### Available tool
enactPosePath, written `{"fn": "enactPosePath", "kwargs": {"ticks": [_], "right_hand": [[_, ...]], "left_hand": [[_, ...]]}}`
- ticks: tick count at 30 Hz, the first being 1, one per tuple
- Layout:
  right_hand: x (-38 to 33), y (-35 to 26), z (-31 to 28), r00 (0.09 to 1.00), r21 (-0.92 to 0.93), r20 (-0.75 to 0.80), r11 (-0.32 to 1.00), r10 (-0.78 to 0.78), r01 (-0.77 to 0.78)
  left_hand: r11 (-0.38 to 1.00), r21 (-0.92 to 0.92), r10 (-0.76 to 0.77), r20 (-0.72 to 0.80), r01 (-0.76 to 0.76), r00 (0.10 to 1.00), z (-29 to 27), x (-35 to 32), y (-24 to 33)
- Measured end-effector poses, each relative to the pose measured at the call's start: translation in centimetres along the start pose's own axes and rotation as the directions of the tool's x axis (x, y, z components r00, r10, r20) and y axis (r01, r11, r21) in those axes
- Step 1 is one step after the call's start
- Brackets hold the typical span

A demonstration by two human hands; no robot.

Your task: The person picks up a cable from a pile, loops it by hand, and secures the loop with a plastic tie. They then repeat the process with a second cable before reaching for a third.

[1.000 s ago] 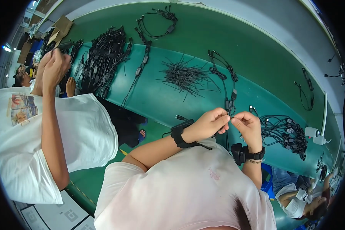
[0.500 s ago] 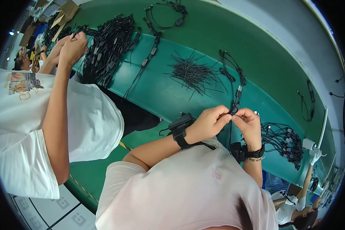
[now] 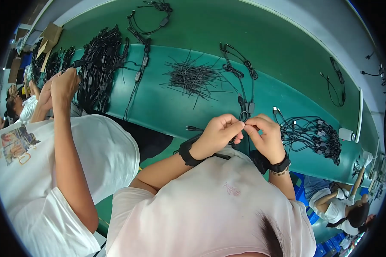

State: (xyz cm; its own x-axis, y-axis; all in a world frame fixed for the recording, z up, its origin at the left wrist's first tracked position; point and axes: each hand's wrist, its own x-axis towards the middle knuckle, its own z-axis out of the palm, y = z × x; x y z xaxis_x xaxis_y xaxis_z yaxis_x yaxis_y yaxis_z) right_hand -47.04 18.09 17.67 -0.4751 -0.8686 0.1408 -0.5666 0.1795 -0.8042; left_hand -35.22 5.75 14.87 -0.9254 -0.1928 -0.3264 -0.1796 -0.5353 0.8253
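Observation:
My left hand [image 3: 222, 132] and my right hand [image 3: 265, 135] meet just in front of my chest at the table's near edge. Both are closed, with thumbs and forefingers pinched together on a black cable [image 3: 243, 115]. A small loop stands up from between the fingertips, and whether a thin tie goes round it is too small to tell. Beyond my hands the cable's plug ends and strands run away over the table. Just past them lies a looped black cable [image 3: 233, 68]. To the left spreads a loose pile of thin black strips [image 3: 195, 78].
A heap of black cables [image 3: 315, 135] lies to the right, near a small white box [image 3: 346, 134]. Further left sits a big cable pile [image 3: 101, 70], where a co-worker's hands [image 3: 60, 90] work close beside me. The green table [image 3: 158, 96] runs across the view.
My head view has shifted, so the table's contents sit further left and the heap on the right shows more fully. My hands stay pinched together on the cable, its loop now standing above the fingertips.

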Motion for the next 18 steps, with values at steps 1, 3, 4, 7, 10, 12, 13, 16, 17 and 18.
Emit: {"fn": "enactPosePath", "kwargs": {"ticks": [1,3,4,7,10,12,13,16,17,18], "right_hand": [[0.1,0.2,-0.1,0.999,-0.037,-0.012,0.998,-0.043,0.043],[0.6,0.3,-0.4,0.999,-0.022,-0.042,1.000,-0.009,0.008],[0.9,0.3,-0.5,0.997,-0.008,-0.070,1.000,0.020,-0.021],[1.0,0.7,-0.8,0.993,0.049,-0.098,0.997,0.060,-0.055],[1.1,1.1,-1.0,0.992,0.126,-0.096,0.989,0.084,-0.072],[1.3,1.1,-0.9,0.990,0.133,-0.117,0.989,0.080,-0.064],[1.2,1.1,-0.8,0.987,0.135,-0.130,0.988,0.091,-0.073],[1.5,0.8,-0.7,0.981,0.176,-0.080,0.971,0.176,-0.160],[1.3,0.8,-0.5,0.976,0.197,-0.053,0.961,0.211,-0.197],[1.3,0.9,-0.5,0.971,0.191,-0.060,0.957,0.233,-0.218]], "left_hand": [[0.999,-0.037,-0.004,0.014,0.004,1.000,0.0,0.3,0.1],[0.998,-0.070,-0.009,0.026,0.011,1.000,-0.1,0.8,0.4],[0.996,-0.083,0.046,0.053,-0.041,0.998,-0.1,1.0,0.6],[0.983,-0.110,0.158,0.102,-0.146,0.982,-0.2,1.1,1.0],[0.989,-0.062,0.145,0.184,-0.136,0.972,-0.4,1.0,0.6],[0.988,-0.044,0.152,0.153,-0.147,0.976,-0.5,1.2,0.6],[0.988,-0.031,0.151,0.128,-0.148,0.980,-0.5,1.3,0.4],[0.982,0.016,0.187,0.071,-0.189,0.980,-0.5,1.1,-0.6],[0.965,0.063,0.252,0.026,-0.254,0.967,-0.6,1.0,-0.7],[0.939,0.113,0.329,-0.020,-0.325,0.944,-0.6,1.2,-0.8]]}}
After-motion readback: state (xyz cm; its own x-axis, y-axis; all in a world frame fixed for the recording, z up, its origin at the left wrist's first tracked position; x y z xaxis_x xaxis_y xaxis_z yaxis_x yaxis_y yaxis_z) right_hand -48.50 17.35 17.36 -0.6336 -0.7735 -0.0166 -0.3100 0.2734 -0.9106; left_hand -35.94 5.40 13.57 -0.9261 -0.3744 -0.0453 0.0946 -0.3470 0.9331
